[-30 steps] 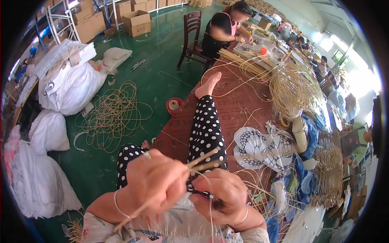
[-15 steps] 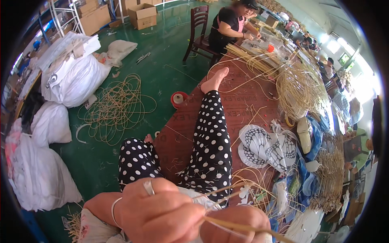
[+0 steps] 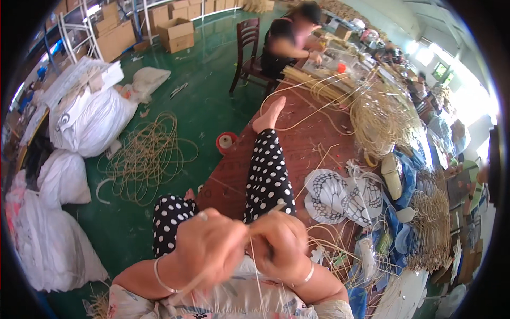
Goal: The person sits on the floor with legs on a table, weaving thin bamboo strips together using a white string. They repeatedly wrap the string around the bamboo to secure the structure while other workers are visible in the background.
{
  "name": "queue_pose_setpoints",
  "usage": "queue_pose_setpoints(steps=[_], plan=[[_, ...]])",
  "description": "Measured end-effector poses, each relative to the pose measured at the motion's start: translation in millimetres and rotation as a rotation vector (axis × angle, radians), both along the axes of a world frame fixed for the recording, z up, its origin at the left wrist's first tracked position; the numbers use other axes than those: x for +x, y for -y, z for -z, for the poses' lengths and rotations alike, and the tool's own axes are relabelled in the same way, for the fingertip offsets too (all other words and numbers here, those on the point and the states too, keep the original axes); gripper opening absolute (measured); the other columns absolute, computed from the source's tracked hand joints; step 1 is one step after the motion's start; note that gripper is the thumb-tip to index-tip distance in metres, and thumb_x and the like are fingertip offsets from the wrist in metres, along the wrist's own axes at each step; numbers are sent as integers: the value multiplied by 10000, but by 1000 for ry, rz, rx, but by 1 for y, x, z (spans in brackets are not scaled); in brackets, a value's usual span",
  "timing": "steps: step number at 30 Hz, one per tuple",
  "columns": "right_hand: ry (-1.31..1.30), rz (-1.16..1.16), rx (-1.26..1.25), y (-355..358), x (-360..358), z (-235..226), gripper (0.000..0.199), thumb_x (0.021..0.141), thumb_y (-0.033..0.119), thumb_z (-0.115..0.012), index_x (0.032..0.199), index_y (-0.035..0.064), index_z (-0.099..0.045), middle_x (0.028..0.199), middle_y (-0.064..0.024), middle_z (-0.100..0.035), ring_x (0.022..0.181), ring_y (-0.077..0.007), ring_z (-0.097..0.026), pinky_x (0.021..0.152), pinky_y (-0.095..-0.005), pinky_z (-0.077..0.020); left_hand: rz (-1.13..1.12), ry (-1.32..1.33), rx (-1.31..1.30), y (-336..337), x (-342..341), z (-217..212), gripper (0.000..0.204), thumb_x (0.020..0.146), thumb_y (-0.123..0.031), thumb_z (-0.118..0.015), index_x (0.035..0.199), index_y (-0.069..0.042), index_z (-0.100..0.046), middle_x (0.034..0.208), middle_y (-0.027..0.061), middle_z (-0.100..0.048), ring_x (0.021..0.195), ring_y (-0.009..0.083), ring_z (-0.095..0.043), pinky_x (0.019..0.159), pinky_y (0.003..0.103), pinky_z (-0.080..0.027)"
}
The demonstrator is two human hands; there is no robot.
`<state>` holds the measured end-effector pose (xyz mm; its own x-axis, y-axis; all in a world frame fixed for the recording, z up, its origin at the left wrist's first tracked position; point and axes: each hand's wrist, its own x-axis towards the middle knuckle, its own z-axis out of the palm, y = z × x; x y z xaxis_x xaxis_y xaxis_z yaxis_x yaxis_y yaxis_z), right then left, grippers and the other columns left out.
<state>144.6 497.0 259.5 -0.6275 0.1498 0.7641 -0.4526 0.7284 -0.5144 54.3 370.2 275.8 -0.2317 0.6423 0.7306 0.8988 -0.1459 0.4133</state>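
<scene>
Close together above my lap, both hands are closed as fists. My left hand [image 3: 210,245], smeared by motion and wearing a ring, pinches around what looks like a thin tan cane strip. My right hand [image 3: 281,242] grips the tan cane strip [image 3: 259,227], which bridges the short gap between the hands; a stub of it sticks up over the right knuckles. A pale thread [image 3: 255,263] hangs from between the hands toward my lap. Inside the fists, the strip and thread are hidden.
My legs stretch over a red-brown board [image 3: 228,181]. To the right lie butterfly-print fabric wings [image 3: 345,196], loose cane strips [image 3: 340,255] and coiled cane [image 3: 380,119]. Left are a cane tangle [image 3: 146,159], white sacks [image 3: 90,122] and a red-rimmed spool [image 3: 226,142]. A person [image 3: 289,42] sits ahead.
Both hands have moved up and away from me, now with the wrists showing. The long strip that pointed toward the lower right no longer shows there. The person ahead has bent the head down.
</scene>
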Motion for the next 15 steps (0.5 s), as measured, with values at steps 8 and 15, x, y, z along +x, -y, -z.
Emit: queue_pose_setpoints(steps=[8, 15], plan=[[22, -178, 14, -12, 3, 4, 203, 627, 0, -619, 785, 52, -504, 658, -67, -529, 525, -230, -528, 445, -309, -402, 23, 156, -73, -8, -7, 3, 119, 686, 5, -598, 786, -15, -537, 610, 97, -515, 518, 253, -487, 482, 325, -379], [15, 18, 344, -34, 30, -38, 366, 617, 255, -705, 841, 30, -524, 776, -99, -555, 597, -217, -551, 492, -292, -438, 183, 568, -117, 4, -2, -13, 178, 658, -37, -658, 806, -3, -565, 615, 58, -518, 506, 146, -468, 468, 268, -361]])
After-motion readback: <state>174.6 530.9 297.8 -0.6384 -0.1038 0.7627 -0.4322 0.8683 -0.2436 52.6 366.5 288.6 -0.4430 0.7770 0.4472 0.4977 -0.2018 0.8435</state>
